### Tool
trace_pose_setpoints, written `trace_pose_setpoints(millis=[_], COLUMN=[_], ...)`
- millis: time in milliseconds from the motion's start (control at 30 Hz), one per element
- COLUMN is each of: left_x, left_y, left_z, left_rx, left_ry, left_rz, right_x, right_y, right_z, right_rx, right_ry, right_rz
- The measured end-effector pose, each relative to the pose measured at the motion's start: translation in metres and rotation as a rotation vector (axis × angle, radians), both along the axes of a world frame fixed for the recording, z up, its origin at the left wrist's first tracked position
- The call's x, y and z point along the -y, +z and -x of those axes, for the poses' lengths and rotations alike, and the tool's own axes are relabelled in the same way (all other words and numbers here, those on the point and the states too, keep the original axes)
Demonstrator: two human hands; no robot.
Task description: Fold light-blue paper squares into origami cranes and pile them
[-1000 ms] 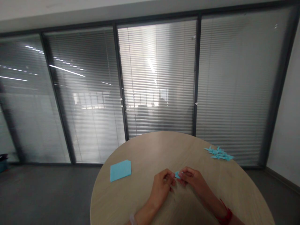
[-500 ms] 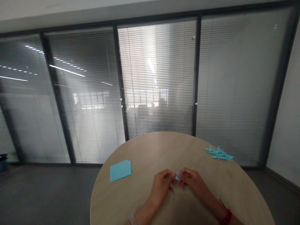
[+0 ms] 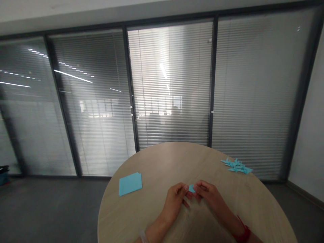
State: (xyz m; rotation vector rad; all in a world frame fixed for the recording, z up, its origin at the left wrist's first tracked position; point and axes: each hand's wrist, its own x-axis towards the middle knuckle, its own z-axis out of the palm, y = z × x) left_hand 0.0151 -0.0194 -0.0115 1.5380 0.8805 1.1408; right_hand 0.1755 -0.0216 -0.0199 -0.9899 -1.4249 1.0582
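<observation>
Between my two hands is a small piece of folded blue paper (image 3: 191, 188), raised a little over the table's near half. My left hand (image 3: 176, 196) pinches its left side between thumb and fingers. On its right side, my right hand (image 3: 206, 191) grips it the same way. Fingers cover most of the edges, so the exact folded shape is hidden. To the left lies a stack of blue square paper (image 3: 130, 184). A pile of folded blue paper pieces with pointed ends (image 3: 237, 165) rests at the table's right side.
The round wooden table (image 3: 162, 162) has a curved edge on both sides. Behind it stands a glass partition with blinds (image 3: 172, 84) in dark frames. A dark bin-like object (image 3: 3, 175) sits on the floor at the far left.
My fingertips have drawn slightly apart, and more of the blue paper shows between them. The stack and the pile are unmoved.
</observation>
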Motion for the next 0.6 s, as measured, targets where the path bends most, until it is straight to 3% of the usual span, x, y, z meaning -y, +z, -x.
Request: trace_pose_setpoints(millis=[200, 333, 600], left_x=[-0.003, -0.002, 0.0], left_y=[-0.003, -0.003, 0.001], left_z=[0.001, 0.001, 0.0], left_rx=[0.065, 0.1, 0.115], left_ry=[-0.06, -0.097, -0.114], left_rz=[0.084, 0.13, 0.164], right_x=[-0.009, -0.008, 0.0], right_y=[-0.014, -0.014, -0.002], right_z=[0.001, 0.0, 0.004], right_rx=[-0.009, 0.014, -0.104], right_ry=[-0.12, -0.073, 0.016], right_rz=[-0.048, -0.086, -0.02])
